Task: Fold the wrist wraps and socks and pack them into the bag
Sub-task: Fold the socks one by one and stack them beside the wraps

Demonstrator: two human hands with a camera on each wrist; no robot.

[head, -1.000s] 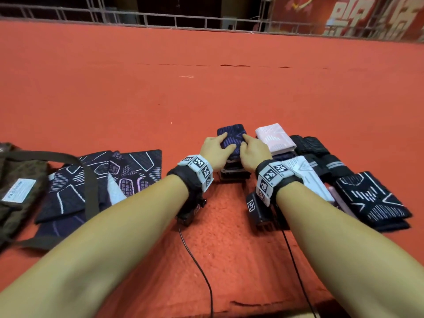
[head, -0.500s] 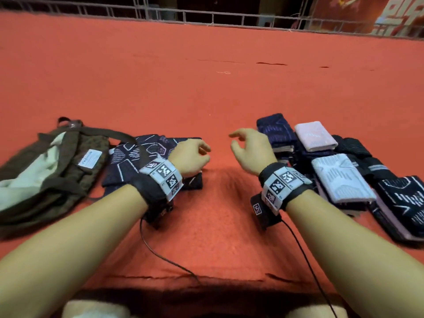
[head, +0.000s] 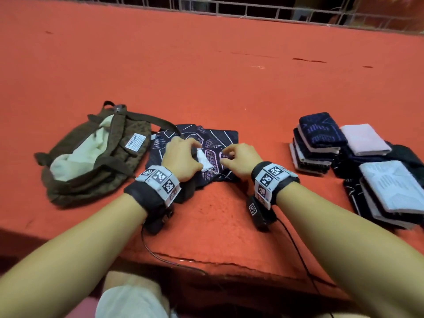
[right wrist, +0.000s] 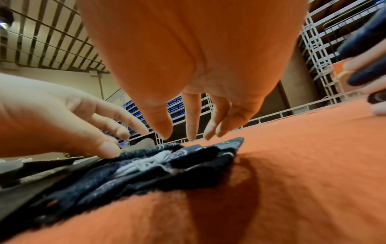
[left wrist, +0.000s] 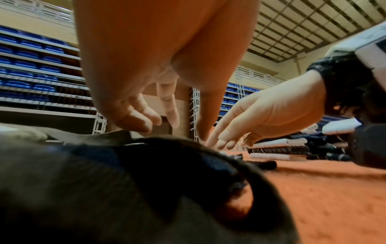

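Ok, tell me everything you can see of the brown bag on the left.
The brown bag lies on its side on the orange carpet, left of the unfolded dark patterned pieces. It looks like soft quilted fabric with darker brown webbing straps and a metal stud near the top. A small pale label reads FASHION. Its mouth gapes open, showing a cream lining or cloth inside. One strap trails onto the dark pieces. Neither hand touches it.

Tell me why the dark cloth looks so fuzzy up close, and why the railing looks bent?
Left wrist view: the dark patterned unfolded cloth sits right at the lens, so it is out of focus. Head view: the same cloth looks sharp, and the grey metal railing bows because the lens is wide-angle. Right wrist view: the right hand throws a dark shadow onto the orange carpeted surface.
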